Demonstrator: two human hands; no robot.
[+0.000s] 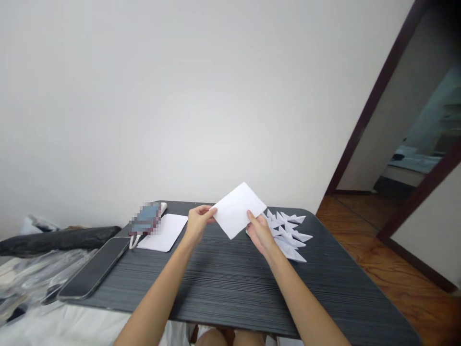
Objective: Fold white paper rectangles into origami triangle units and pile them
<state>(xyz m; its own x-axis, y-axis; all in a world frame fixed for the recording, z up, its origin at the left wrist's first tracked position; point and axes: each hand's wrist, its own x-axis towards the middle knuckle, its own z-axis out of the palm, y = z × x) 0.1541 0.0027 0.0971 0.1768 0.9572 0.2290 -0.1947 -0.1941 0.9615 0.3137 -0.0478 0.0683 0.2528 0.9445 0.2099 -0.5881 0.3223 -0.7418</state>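
A white sheet of paper (237, 206) is held up above the dark table, turned so that one corner points up. My left hand (197, 223) pinches its left corner between thumb and fingers. On the right side, my right hand (260, 230) grips the sheet with the thumb on top and the fingers behind, partly hidden. Just beyond that hand, several folded white paper shapes (288, 235) with pointed ends lie grouped on the table. To the left rests a stack of white paper (167, 233).
The dark wood-grain table (223, 288) stands against a pale wall. A phone (95, 269) lies at its left edge, near a blurred-out item (146, 218) with a white cable (134, 241). Plastic-wrapped things (39, 274) lie further left. A doorway opens at right.
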